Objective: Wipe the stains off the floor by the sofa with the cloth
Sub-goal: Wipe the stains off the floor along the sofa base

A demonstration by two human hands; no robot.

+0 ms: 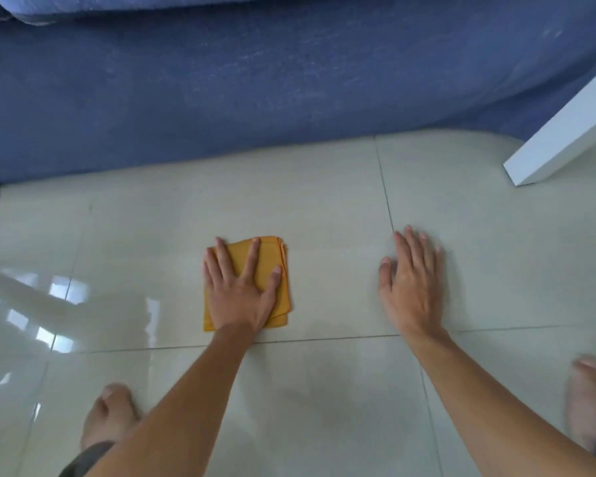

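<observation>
A folded orange cloth (pixel 272 259) lies flat on the pale glossy tiled floor (pixel 324 201), a short way in front of the blue sofa (pixel 255 80). My left hand (pixel 241 290) presses flat on the cloth with its fingers spread, covering most of its left half. My right hand (pixel 413 284) rests to the right of the cloth, palm down on the bare tile, fingers apart and holding nothing; it looks slightly blurred. I cannot make out any distinct stain on the tiles around the cloth.
The sofa's front runs across the whole top of the view. A white furniture leg (pixel 558 132) stands on the floor at the right. My bare feet (pixel 107 418) are at the bottom left and bottom right. Window glare reflects on the left tiles.
</observation>
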